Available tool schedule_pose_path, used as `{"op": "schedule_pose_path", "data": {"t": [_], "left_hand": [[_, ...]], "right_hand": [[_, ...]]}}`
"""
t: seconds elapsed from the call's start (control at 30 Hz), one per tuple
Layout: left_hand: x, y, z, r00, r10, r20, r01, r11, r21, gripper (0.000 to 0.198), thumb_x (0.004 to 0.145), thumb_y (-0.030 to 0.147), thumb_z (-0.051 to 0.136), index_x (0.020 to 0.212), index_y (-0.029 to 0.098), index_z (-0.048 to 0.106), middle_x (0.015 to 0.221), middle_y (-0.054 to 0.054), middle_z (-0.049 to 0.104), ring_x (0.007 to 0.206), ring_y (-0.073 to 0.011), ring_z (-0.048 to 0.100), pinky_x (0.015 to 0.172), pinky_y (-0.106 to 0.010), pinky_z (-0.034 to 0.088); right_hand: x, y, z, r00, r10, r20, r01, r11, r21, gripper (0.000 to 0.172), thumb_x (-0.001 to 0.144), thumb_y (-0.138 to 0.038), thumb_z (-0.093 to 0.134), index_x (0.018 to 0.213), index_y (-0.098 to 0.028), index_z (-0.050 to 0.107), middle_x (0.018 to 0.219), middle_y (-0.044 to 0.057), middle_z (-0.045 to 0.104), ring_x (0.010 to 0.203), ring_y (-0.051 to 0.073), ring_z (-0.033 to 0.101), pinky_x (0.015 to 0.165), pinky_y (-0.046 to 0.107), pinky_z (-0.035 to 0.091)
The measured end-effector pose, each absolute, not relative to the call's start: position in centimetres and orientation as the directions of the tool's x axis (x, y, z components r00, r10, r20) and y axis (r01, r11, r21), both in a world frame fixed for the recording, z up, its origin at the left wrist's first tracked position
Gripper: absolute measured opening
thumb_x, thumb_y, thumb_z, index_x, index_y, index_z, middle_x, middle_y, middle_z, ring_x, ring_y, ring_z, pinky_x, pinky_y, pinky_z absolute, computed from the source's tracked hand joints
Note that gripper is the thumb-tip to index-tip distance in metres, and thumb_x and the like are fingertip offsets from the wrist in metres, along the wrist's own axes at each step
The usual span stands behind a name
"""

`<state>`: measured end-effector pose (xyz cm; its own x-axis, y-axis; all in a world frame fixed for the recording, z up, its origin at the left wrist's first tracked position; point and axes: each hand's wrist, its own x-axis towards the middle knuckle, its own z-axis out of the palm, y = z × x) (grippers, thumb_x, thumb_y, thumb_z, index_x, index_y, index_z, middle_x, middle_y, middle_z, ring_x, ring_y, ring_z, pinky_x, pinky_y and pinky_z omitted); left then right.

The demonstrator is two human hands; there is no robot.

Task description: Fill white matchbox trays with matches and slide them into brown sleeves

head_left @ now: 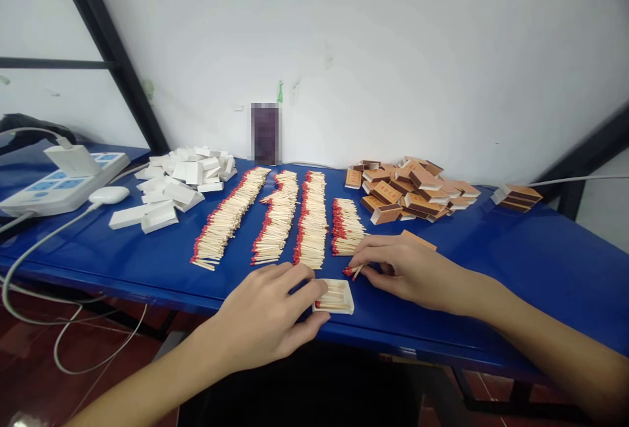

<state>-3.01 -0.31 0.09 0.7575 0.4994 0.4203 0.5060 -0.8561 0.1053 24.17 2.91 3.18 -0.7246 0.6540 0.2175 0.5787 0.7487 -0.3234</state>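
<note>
My left hand (280, 306) grips the left end of a small white tray (348, 299) near the table's front edge, thumb in front and fingers behind and on top. Several matches (334, 295) lie sideways inside the tray. To its right, my right hand (393, 266) pinches a few red-headed matches (354, 272) just above the table. Behind both hands, four long rows of matches run across the table, among them the leftmost row (230, 214) and the short right row (347, 227), heads mostly to the left.
White empty trays (187, 175) are heaped at the back left beside a power strip (69, 185) with cables. Orange matchbox sleeves (403, 188) pile up at the back right, with a small stack (518, 196) farther right. A pixelated upright object (266, 133) leans on the wall.
</note>
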Motion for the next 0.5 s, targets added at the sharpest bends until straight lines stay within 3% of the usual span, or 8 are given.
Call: {"op": "schedule_pose_path", "data": {"t": [0.5], "left_hand": [[-2.96,-0.42,0.15,0.757,0.495,0.427,0.507,-0.857,0.095,0.022,0.103,0.031,0.050,0.120,0.019,0.056,0.104,-0.006,0.067,0.087,-0.0254,0.068,0.073,-0.040,0.057]], "right_hand": [[23.68,3.16,2.75,-0.620,0.754,0.219,0.631,0.645,-0.431,0.020,0.089,-0.013,0.056,0.091,-0.020,0.075,0.082,0.001,0.073,0.061,0.011,0.057,0.055,0.022,0.043]]}}
